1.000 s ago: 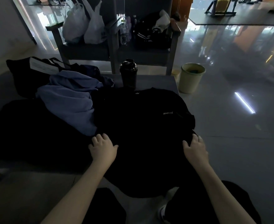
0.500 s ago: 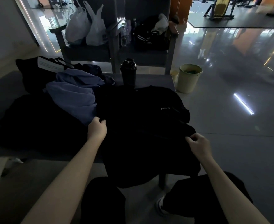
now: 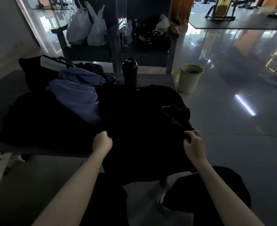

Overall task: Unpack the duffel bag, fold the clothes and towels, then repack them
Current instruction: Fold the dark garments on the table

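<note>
One black shirt [image 3: 142, 115] lay spread mid-frame on the bench [image 3: 150, 79], left hand [image 3: 101, 143] and right hand [image 3: 194, 144] each pinching its lower sides. I'd have held both pinches level and pulled it taut before folding, clear of the blue garment [image 3: 79, 98] at left.

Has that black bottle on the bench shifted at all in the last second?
No. The black bottle keeps its spot at the far edge of the bench, left of the green bin.

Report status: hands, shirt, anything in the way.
Hands: left hand and right hand grip black shirt at its sides. Shirt spread on gray table, hem hanging off near edge. Blue garment just left; shaker bottle beyond collar.
</note>
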The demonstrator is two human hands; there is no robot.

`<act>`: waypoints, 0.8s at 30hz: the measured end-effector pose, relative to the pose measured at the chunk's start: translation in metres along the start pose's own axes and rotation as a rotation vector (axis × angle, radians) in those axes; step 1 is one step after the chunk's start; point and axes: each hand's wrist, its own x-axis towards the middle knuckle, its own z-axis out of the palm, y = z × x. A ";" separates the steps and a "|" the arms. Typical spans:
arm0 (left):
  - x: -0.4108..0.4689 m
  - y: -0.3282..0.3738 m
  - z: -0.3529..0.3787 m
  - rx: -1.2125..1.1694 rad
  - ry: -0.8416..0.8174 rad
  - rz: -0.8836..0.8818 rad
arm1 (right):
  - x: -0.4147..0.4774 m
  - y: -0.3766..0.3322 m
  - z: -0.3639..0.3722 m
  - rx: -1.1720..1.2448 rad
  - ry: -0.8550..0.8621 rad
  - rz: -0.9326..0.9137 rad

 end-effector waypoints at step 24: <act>0.050 0.036 -0.090 -1.066 0.141 -0.145 | 0.046 -0.037 -0.055 0.884 -0.116 0.226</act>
